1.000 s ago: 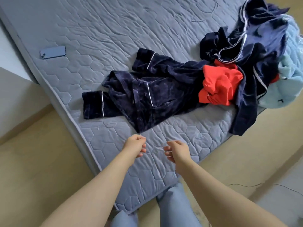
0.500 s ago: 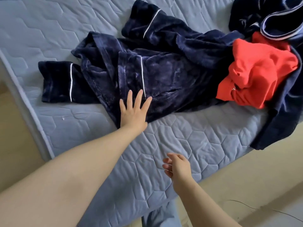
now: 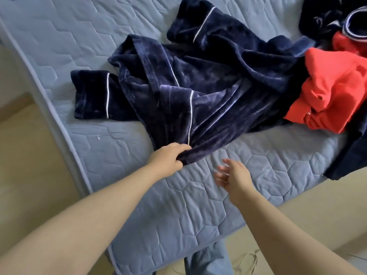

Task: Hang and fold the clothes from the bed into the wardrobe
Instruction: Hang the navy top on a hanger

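Two hands were in shot, both reaching out over the blue-grey quilted mattress point(image 3: 83, 48). So the left hand point(image 3: 168, 158) had its fingers curled tight round the near hem of the navy velvet top point(image 3: 208, 82), bunching the fabric right at the bottom corner where a thin line of white piping ran down to it. The right hand point(image 3: 234, 175) held nothing. Its fingers were loosely spread and a bit blurred, hanging just over the mattress beside the gripped hem, and as far as I could see it wasn't touching the cloth. The hands were close together but apart.

The navy velvet top itself lay crumpled across the middle of the mattress. One sleeve with a white-piped cuff stretched out flat toward the left edge, and the other was flung up toward the top of the view. Its right side met a red garment point(image 3: 333, 90) wadded in a heap near the right edge, though I honestly couldn't tell which one lay on top there. Above the red garment sat another dark navy piece point(image 3: 321, 20) with white stripe trim, partly cut off by the frame. More dark cloth point(image 3: 353, 151) drooped over the mattress's right side, and I couldn't tell which garment it belonged to.

Tan floor point(image 3: 25, 175) showed left of the mattress and at lower right. A leg in light blue jeans point(image 3: 208, 261) poked out below the mattress's near corner.
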